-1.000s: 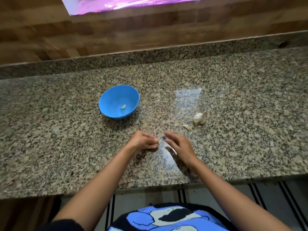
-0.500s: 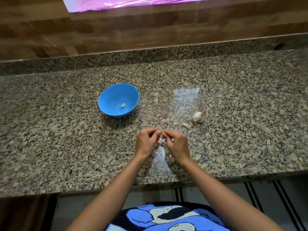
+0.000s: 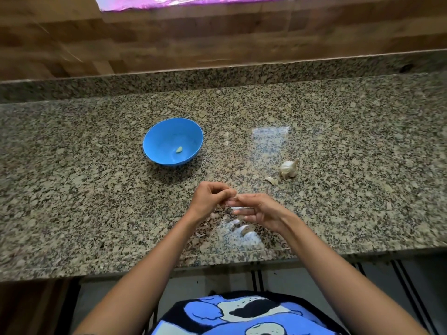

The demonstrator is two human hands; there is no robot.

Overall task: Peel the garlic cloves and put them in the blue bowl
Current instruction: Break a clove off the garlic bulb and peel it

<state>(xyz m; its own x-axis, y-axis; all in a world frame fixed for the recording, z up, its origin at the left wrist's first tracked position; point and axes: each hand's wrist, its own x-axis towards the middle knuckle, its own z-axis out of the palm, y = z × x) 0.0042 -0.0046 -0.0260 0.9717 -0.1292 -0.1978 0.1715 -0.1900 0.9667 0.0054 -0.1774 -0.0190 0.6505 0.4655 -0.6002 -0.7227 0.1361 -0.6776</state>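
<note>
Two bare hands meet above the near middle of a speckled stone counter (image 3: 72,189). The left hand (image 3: 209,199) has its fingers (image 3: 223,189) curled in, and they pinch something very small at the spot where the hands meet. It is too small to see well, but it looks like a garlic clove (image 3: 233,197). The right hand (image 3: 260,210) is just beside the left hand and touches it. Its thumb and first finger come together at the same spot and pinch the little thing too, while its other fingers stretch out toward the left. Under the hands, on the counter, lie some pale bits of garlic skin (image 3: 246,229), and a few look like whole cloves, though that is hard to tell. The blue bowl (image 3: 154,151) sits farther back and to the left, well apart from the hands. One peeled clove (image 3: 179,149) rests at the bottom of it. To the right of the hands and a bit farther away sits the rest of the garlic bulb (image 3: 288,168), white and papery. One loose clove (image 3: 270,180) lies just beside the bulb, on its near left side. A wooden wall (image 3: 217,37) stands behind the counter. At the very bottom, a blue, black and white shirt (image 3: 242,315) shows.
</note>
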